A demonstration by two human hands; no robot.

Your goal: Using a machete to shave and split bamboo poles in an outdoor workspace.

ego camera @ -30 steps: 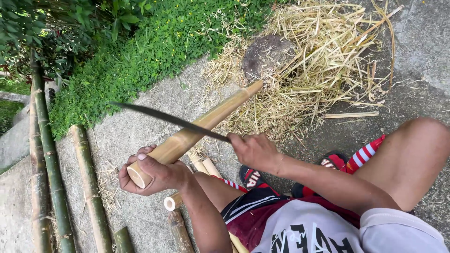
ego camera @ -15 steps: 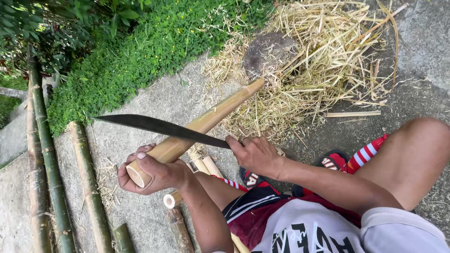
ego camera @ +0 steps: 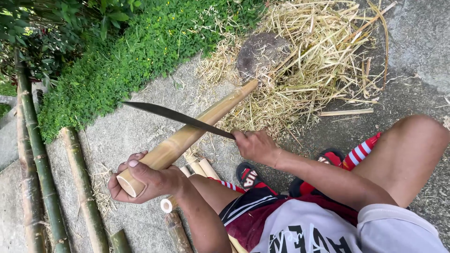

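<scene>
Over concrete ground, one pale bamboo piece (ego camera: 187,136) slanted, far end on stump (ego camera: 260,54) | left hand (ego camera: 145,180) wrapped its near end | right hand (ego camera: 255,145) clenched knife (ego camera: 176,115), handle hidden, blade across bamboo | straw pile (ego camera: 323,70) half-buried stump | three green poles (ego camera: 40,154), cut off at frame.

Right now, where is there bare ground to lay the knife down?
Bare concrete lies between the green ground-cover plants and the peeled tan bamboo pole in the left hand. The heap of dry straw shavings is cluttered, as are the cut bamboo pieces under the pole. The right hand grips the long dark knife.
</scene>
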